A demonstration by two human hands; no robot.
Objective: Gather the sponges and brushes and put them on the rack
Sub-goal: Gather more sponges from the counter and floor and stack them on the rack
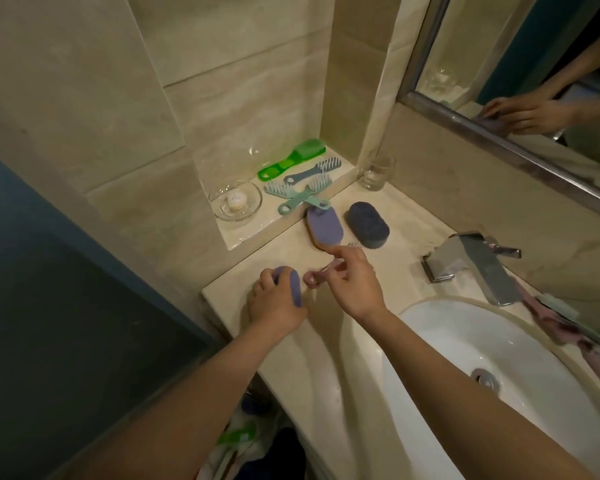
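Beige tiled walls (84, 81), mirror (534, 64)

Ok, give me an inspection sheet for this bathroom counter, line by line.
Surface: beige stone counter around a white sink; a recessed shelf in the wall.
Job's things: green brush, grey brush and two crossed teal brushes on the shelf; purple sponge and dark blue sponge on the counter.
Clutter: glass dish on the shelf, drinking glass in the corner, pink cloth beside the sink.
Hands: left hand grips a second purple sponge; right hand pinches a pink brush.
Cables: nothing seen.
Surroundings: tiled wall, tap, mirror.
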